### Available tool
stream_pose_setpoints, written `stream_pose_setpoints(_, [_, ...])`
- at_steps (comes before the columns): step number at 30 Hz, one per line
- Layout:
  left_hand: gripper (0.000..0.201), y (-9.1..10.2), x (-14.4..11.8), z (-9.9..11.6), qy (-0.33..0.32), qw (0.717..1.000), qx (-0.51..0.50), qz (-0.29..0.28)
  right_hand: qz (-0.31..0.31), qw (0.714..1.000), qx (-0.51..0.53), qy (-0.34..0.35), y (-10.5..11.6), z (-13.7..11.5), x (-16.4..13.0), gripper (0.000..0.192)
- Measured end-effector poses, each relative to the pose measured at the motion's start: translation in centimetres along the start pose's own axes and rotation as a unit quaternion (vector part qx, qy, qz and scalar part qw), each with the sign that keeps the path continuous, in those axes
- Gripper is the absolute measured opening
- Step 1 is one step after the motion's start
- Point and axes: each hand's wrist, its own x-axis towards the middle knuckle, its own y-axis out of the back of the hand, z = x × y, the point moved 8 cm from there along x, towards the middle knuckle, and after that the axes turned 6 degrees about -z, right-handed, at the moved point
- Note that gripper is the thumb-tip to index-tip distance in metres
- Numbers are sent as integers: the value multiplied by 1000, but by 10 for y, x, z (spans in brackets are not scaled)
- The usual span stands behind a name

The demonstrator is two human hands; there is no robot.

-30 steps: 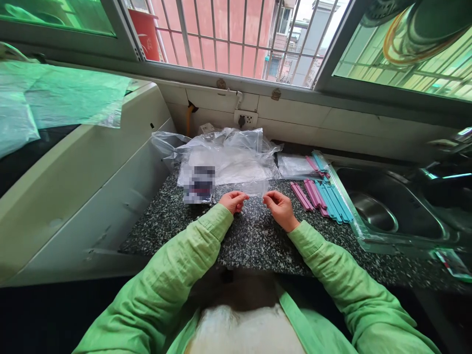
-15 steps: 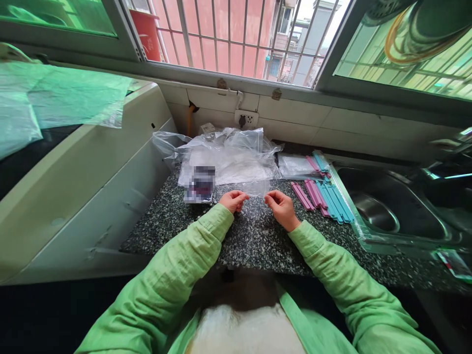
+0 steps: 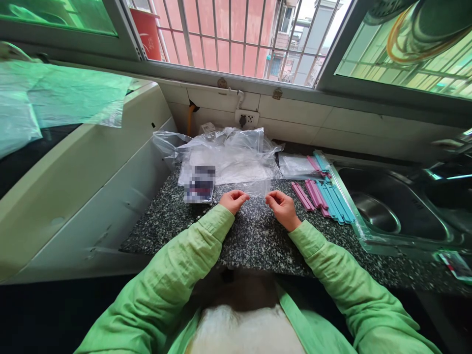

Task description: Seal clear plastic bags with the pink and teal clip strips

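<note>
My left hand (image 3: 232, 200) and my right hand (image 3: 281, 208) are side by side over the dark speckled countertop (image 3: 254, 236). Each pinches one near corner of a small clear plastic bag (image 3: 257, 188) stretched between them. Behind that bag lies a heap of clear plastic bags (image 3: 224, 155). To the right of my right hand lie several pink clip sticks (image 3: 309, 193) and several blue clip sticks (image 3: 335, 201) in a row.
A steel sink (image 3: 391, 216) sits at the right. A white appliance (image 3: 84, 172) with a green plastic sheet (image 3: 55, 98) rises at the left. A wall socket (image 3: 247, 118) and barred window (image 3: 236, 34) are behind. A small packet (image 3: 200, 184) lies left of the bags.
</note>
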Motion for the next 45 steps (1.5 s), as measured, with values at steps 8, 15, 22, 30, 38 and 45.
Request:
stream_pose_setpoints(8, [29,2,0,4,-21,999,37,3,-8,1000,-13,12,1,2,1,18])
stream_pose_setpoints(15, [27,2,0,6,-32,998,52,-2,-12,1000,-14,13,2,3,0,17])
stream_pose_setpoints(22, [27,2,-1,7,-34,998,54,2,-13,1000,-18,12,4,4,1,17])
stream_pose_setpoints(30, [24,3,-1,8,-39,997,65,8,-15,1000,-24,11,5,1,2,17])
stream_pose_setpoints(38, [21,4,-2,10,-51,995,81,20,-19,999,-27,10,6,-2,2,15])
stream_pose_setpoints(45, [18,3,-5,18,-65,993,91,32,-15,999,-38,12,7,-2,2,15])
